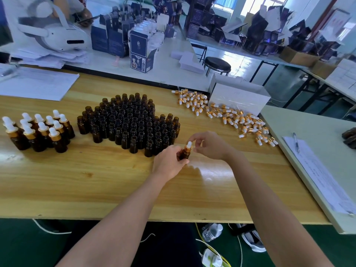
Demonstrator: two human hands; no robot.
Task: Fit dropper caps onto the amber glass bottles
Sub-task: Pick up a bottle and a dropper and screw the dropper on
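Head view: step in hand looks like seating/screwing a cap.

- Left hand (169,162): fingers clamped round the body of one small amber glass bottle (186,154), roughly upright. It's low over the pale wooden desk (96,180), just in front of the open-bottle cluster. Can't tell whether the base touches the desk.
- Right hand (210,145): thumb and fingertips closed in a pinch on the white-bulb, gold-collar dropper cap (189,145), which sits on that bottle's neck. Thread engagement not visible.

Next move, my read: twist the cap until the collar sits flush, keeping the bottle steady so the pipette stays centred. Then park it with the capped group on the far left and take an open bottle from the near edge of the cluster. They're packed touching, so one careless lift could topple neighbours.

Counts:
- In hand: 1 bottle, 1 cap.
- Capped bottles (38,130), left of the cluster: about 12 by white bulbs.
- Uncapped amber bottles (131,122), mid-desk: several dozen, too dense for an exact count.
- Loose dropper caps (227,116), scattered at right: several dozen, overlapping, not countable.
- White cardboard carton (238,97): 1, just behind the loose caps.
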